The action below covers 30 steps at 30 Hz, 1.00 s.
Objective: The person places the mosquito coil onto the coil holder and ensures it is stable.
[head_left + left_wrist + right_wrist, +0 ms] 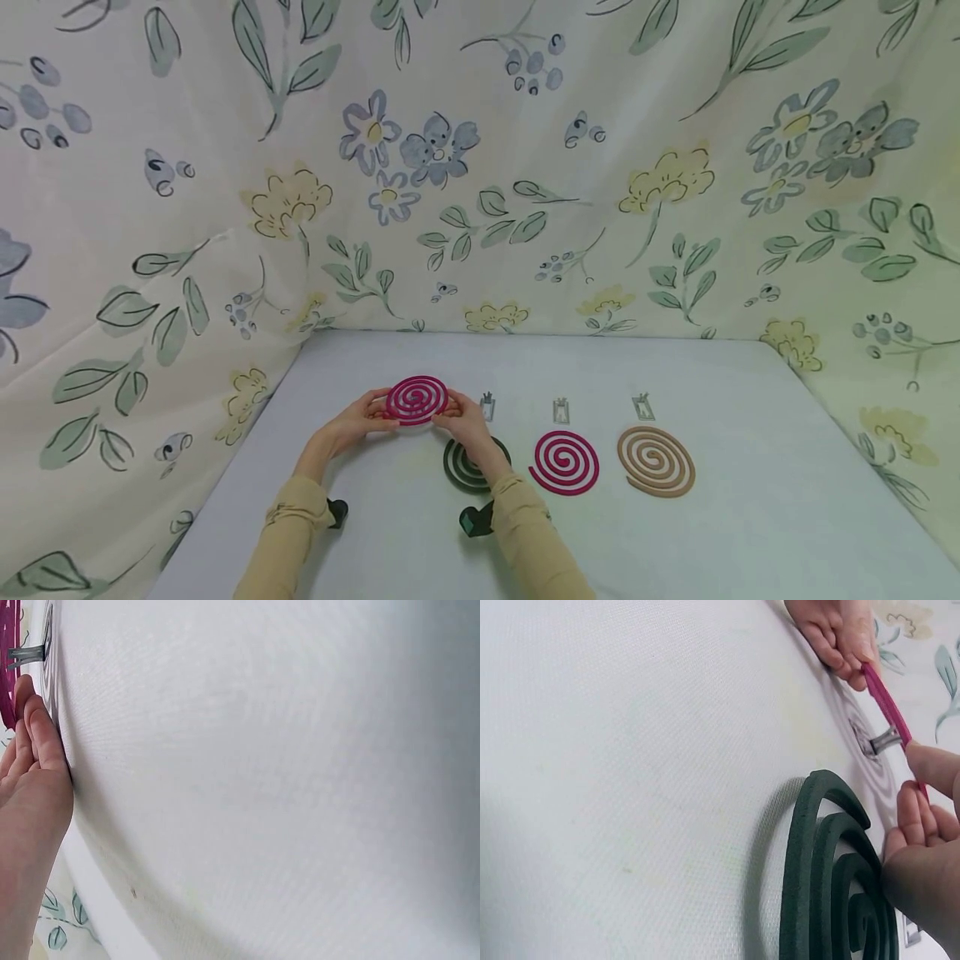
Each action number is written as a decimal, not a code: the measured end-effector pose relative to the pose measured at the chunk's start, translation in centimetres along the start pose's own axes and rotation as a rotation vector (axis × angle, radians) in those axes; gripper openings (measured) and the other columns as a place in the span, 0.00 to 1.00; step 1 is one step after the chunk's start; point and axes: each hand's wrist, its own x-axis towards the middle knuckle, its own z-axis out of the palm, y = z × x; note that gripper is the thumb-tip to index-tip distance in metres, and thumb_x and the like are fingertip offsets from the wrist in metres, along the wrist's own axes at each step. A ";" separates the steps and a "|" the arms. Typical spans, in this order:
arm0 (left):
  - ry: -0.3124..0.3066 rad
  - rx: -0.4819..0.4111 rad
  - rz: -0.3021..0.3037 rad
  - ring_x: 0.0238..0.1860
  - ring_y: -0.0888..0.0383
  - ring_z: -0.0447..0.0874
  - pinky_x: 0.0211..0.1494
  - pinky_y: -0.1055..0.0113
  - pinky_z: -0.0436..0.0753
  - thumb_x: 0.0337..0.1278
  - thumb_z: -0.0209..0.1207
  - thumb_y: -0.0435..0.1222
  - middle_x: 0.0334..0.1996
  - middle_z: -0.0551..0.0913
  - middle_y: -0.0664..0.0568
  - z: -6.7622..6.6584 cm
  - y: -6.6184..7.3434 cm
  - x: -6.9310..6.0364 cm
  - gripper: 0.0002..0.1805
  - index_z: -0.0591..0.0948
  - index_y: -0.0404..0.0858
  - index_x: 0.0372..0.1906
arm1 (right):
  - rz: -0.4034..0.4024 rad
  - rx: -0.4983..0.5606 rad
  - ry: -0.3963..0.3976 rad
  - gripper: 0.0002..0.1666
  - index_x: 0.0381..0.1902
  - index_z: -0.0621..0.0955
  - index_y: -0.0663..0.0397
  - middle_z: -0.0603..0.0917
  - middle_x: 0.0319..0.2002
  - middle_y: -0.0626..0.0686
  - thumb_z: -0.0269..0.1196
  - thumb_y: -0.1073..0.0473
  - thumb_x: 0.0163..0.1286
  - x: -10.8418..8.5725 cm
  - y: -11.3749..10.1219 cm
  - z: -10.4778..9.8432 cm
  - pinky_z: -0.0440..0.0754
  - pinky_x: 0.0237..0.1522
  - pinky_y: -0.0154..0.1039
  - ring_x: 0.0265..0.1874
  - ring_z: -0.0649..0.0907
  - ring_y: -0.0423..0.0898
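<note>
Both hands hold a magenta mosquito coil (pixel 417 400) roughly level, just above the white table at the left. My left hand (pixel 360 421) pinches its left edge. At the opposite edge, my right hand (pixel 468 423) grips it between the thumb on top and fingers below. Under the coil's middle, a small metal coil stand (pixel 885 741) touches or nearly touches it, its base on the table. A dark green coil (pixel 801 862) lies on the table beneath the right wrist, partly hidden by that arm in the head view.
Right of the hands lie another magenta coil (pixel 564 461) and a tan coil (pixel 656 461). Behind the row lie three metal stands: a left one (pixel 487 406), a middle one (pixel 561 410) and a right one (pixel 642 407). Floral cloth (pixel 517 250) hangs around the table.
</note>
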 end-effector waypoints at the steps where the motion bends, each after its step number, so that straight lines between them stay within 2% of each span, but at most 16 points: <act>1: -0.004 -0.002 0.001 0.54 0.57 0.73 0.65 0.55 0.69 0.56 0.64 0.37 0.61 0.70 0.35 0.0 0.0 0.0 0.46 0.48 0.34 0.73 | -0.007 -0.008 0.000 0.36 0.65 0.69 0.63 0.76 0.39 0.52 0.66 0.68 0.58 0.0 0.0 0.0 0.75 0.34 0.27 0.34 0.74 0.38; 6: -0.026 -0.018 0.011 0.53 0.60 0.74 0.65 0.56 0.70 0.57 0.63 0.36 0.62 0.69 0.34 -0.2 -0.1 0.1 0.47 0.47 0.34 0.73 | -0.029 -0.051 0.013 0.35 0.64 0.70 0.64 0.77 0.40 0.55 0.66 0.68 0.58 -0.1 -0.1 0.3 0.75 0.34 0.27 0.33 0.74 0.38; 13: -0.029 -0.011 0.004 0.55 0.59 0.74 0.66 0.54 0.68 0.58 0.62 0.37 0.63 0.68 0.33 -0.3 -0.1 0.3 0.47 0.45 0.35 0.74 | -0.128 -0.258 0.071 0.35 0.60 0.72 0.68 0.79 0.36 0.55 0.69 0.65 0.55 -0.1 0.3 0.8 0.75 0.33 0.28 0.32 0.76 0.39; 15: -0.023 -0.008 -0.006 0.55 0.58 0.74 0.67 0.52 0.67 0.58 0.62 0.37 0.63 0.68 0.34 -0.3 -0.1 0.3 0.47 0.46 0.35 0.74 | -0.139 -0.288 0.080 0.35 0.59 0.72 0.69 0.79 0.35 0.55 0.69 0.64 0.54 -0.2 0.2 0.8 0.75 0.34 0.29 0.32 0.76 0.40; 21: -0.015 0.025 -0.008 0.51 0.59 0.75 0.68 0.48 0.63 0.60 0.61 0.39 0.60 0.72 0.36 0.0 0.3 0.1 0.46 0.46 0.35 0.74 | -0.094 -0.313 0.069 0.35 0.60 0.72 0.67 0.78 0.36 0.54 0.69 0.62 0.56 -0.4 -0.1 0.8 0.76 0.34 0.29 0.32 0.76 0.40; 25: 0.006 0.022 -0.013 0.46 0.61 0.75 0.63 0.53 0.66 0.62 0.59 0.40 0.57 0.74 0.39 0.2 0.4 0.1 0.43 0.47 0.36 0.74 | -0.072 -0.330 0.048 0.35 0.61 0.71 0.65 0.78 0.37 0.53 0.68 0.61 0.58 -0.5 -0.3 0.7 0.76 0.34 0.30 0.34 0.76 0.40; 30: 0.042 -0.012 -0.030 0.46 0.60 0.75 0.60 0.57 0.68 0.63 0.58 0.39 0.60 0.72 0.35 0.3 0.5 0.0 0.41 0.49 0.37 0.74 | -0.072 -0.343 0.028 0.36 0.63 0.70 0.64 0.79 0.38 0.54 0.68 0.61 0.58 -0.6 -0.3 0.6 0.77 0.36 0.32 0.34 0.76 0.41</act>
